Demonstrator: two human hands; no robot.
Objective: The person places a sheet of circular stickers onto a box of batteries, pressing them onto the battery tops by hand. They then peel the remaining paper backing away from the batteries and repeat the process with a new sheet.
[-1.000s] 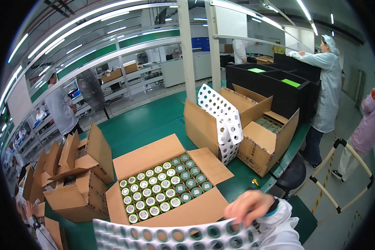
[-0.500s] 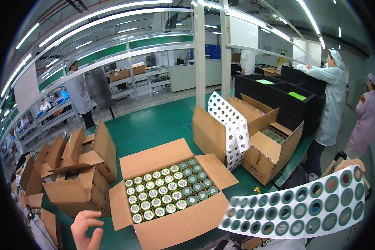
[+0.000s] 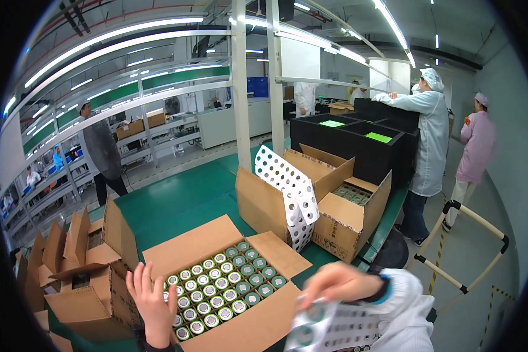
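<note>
At the lower middle of the frame, the left hand point(image 3: 152, 302) hovers with fingers spread, holding nothing, at the left rim of the open carton point(image 3: 264, 325) packed with green-capped cylindrical cells point(image 3: 223, 284) on the green worktop point(image 3: 176, 199). The right hand point(image 3: 340, 281), lower right, pinches the blurred white perforated sheet point(image 3: 334, 325). It looks like the sheet is being cleared off the cells; next likely calls for setting it aside. Half a second ago the sheet was spread wide at the right; now it hangs low and crumpled.
</note>
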